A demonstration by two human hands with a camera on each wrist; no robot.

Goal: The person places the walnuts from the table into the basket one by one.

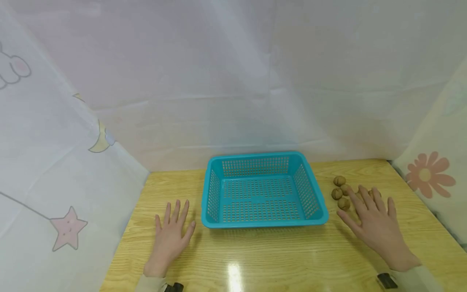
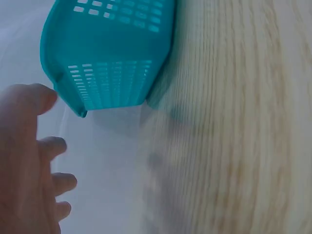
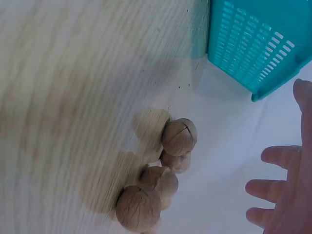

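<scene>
A blue plastic basket [image 1: 264,223] with perforated sides stands on the table between my hands, nothing inside it. My left hand [image 1: 170,239], fingers spread and straight, hovers over the table to the left of the basket. Over on the right, my right hand [image 1: 377,227] is held with spread fingers above a small group of walnuts [image 1: 343,203], hiding part of it. In the right wrist view, several walnuts [image 3: 138,208] lie close together on the wood, apart from the fingers. Neither hand holds anything.
The wooden table [image 1: 277,259] has a light grain. A pale printed cloth [image 1: 233,101] hangs behind it, with further cloth along the left and right sides. The basket's back rim is near the rear cloth.
</scene>
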